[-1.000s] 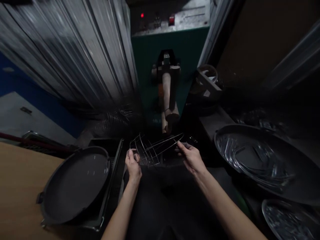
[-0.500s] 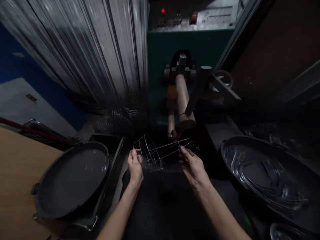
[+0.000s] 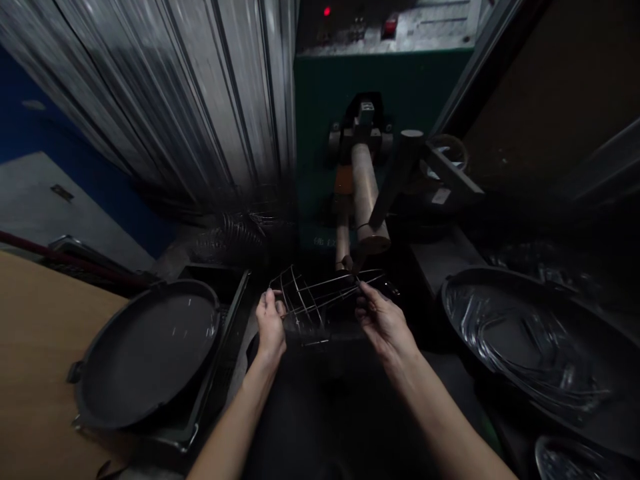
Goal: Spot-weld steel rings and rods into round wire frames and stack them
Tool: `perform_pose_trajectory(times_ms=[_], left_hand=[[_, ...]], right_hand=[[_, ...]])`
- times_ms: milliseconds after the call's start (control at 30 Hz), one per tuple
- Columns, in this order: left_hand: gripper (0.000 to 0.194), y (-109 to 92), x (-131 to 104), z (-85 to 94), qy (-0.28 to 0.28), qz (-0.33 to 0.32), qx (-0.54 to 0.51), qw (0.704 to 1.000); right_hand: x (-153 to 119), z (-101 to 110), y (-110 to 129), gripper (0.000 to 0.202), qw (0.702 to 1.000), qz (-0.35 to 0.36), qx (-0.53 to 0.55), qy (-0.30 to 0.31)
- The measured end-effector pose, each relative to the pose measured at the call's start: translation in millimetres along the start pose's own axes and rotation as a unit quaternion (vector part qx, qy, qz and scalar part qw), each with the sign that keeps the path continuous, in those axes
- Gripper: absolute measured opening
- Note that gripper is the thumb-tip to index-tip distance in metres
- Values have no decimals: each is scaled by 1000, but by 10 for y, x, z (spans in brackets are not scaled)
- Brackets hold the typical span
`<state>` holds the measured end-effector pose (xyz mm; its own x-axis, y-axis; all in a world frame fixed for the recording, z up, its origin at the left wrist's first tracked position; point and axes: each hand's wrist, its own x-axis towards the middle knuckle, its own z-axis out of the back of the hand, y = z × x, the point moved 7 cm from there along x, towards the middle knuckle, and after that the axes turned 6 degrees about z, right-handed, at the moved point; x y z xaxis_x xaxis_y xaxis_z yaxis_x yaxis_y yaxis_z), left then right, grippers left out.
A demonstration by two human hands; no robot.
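Between my hands is a wire frame (image 3: 306, 303) of thin bent metal rods, shaped like a small open basket with a long loop to the right. My left hand (image 3: 271, 320) is closed on its left end, thumb uppermost. With thumb and fingers pinched, my right hand (image 3: 385, 320) grips the loop end. That end lies at the tip of the lower electrode arm (image 3: 343, 243) of a green spot welding machine (image 3: 320, 100). Just above hangs the thick upper arm (image 3: 366, 193). The exact contact between wire and electrode is too dark to make out.
A round black tray (image 3: 145, 360) stands at my left on a dark crate (image 3: 235, 300). At my right, another black tray (image 3: 450, 293) holds many bent wire pieces (image 3: 500, 340). A smaller dish (image 3: 545, 453) sits at the lower right. Coiled wire (image 3: 240, 230) lies behind, by the corrugated metal wall (image 3: 200, 87).
The wire frame has turned slightly in my hands, its rods now lying at a different angle near the electrode tip. Both hands keep their grip and have barely moved.
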<state>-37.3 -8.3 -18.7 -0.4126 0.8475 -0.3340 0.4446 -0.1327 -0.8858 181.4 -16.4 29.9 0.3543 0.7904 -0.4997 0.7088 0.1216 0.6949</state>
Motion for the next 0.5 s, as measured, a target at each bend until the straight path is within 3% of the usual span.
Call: perform_pose_trajectory(times_ms=[167, 300, 500], left_hand=[[39, -4, -74, -6, -1, 25, -9, 1000], [37, 11, -53, -41, 5, 47, -15, 999], [35, -24, 72, -29, -16, 18, -33, 999]], right_hand=[[3, 13, 13, 20, 1000, -7, -10, 28], [-28, 182, 62, 28, 999, 12, -16, 33], [-74, 360, 121, 26, 999, 18, -31, 14]])
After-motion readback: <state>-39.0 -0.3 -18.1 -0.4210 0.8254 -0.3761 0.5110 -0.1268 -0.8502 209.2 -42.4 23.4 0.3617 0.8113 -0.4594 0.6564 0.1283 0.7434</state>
